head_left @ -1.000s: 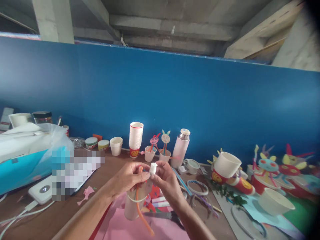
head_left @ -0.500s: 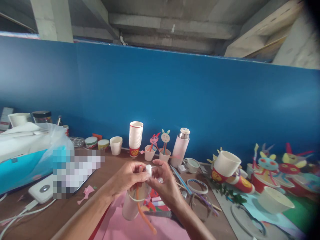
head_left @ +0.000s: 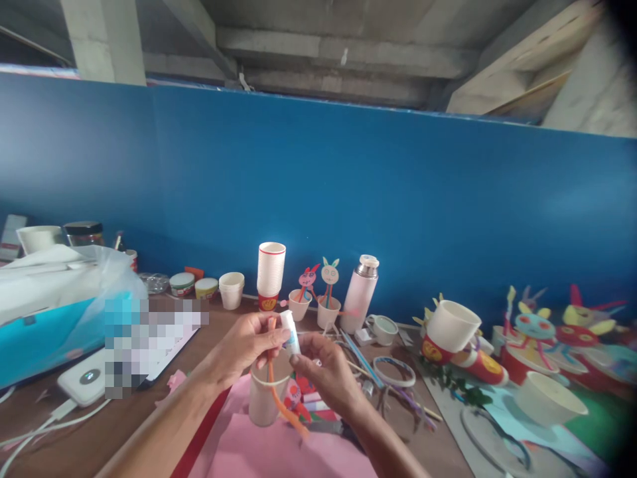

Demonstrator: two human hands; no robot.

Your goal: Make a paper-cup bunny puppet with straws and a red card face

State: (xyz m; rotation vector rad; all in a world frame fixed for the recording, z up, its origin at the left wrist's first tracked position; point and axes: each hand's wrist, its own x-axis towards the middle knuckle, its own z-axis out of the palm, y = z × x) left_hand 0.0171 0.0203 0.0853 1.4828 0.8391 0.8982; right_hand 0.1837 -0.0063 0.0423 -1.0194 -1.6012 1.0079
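Observation:
My left hand (head_left: 249,345) is closed round the top of an orange straw (head_left: 279,398) and holds a white paper cup (head_left: 263,398) beneath it, above a pink sheet (head_left: 259,451). The straw hangs down across the cup and curves to the right. My right hand (head_left: 323,368) pinches a small white glue stick (head_left: 291,332) and holds it upright, its tip touching my left fingertips by the straw.
A brown table (head_left: 99,431) runs along a blue wall. Behind my hands stand a stack of cups (head_left: 270,275), two cup puppets (head_left: 318,292) and a pink flask (head_left: 359,293). A tissue box (head_left: 44,318) and power bank (head_left: 84,378) lie left. Paper crafts and cups (head_left: 450,328) crowd the right.
Both hands and the cup rose slightly. The white glue stick, seen end-on before, now stands upright between my right fingers against the straw top.

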